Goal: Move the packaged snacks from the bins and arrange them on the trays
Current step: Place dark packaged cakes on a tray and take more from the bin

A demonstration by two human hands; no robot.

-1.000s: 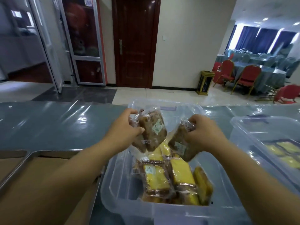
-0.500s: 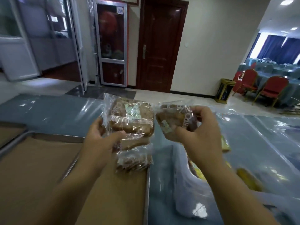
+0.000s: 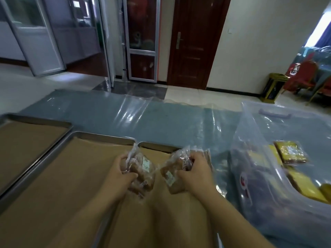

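Observation:
My left hand [image 3: 119, 171] grips clear-wrapped brown snack packs [image 3: 141, 173], and my right hand [image 3: 195, 171] grips another brown snack pack [image 3: 170, 173]. Both hands hover low over the far end of a metal tray lined with brown paper [image 3: 157, 146]. A second lined tray [image 3: 89, 138] lies just to the left of it, and a third tray [image 3: 35, 120] sits further left. To the right stands a clear plastic bin [image 3: 254, 158] holding yellow-wrapped snacks [image 3: 291, 153].
The trays and bin rest on a blue table under a clear plastic sheet [image 3: 161, 115]. Beyond the table are a tiled floor, a dark wooden door [image 3: 195, 42], a small bin [image 3: 273, 88] and red chairs [image 3: 302, 77] at the right.
Both hands carried their brown snack packs out of the bin, leftward and down, to just above the lined tray. The view turned left, bringing more trays into sight.

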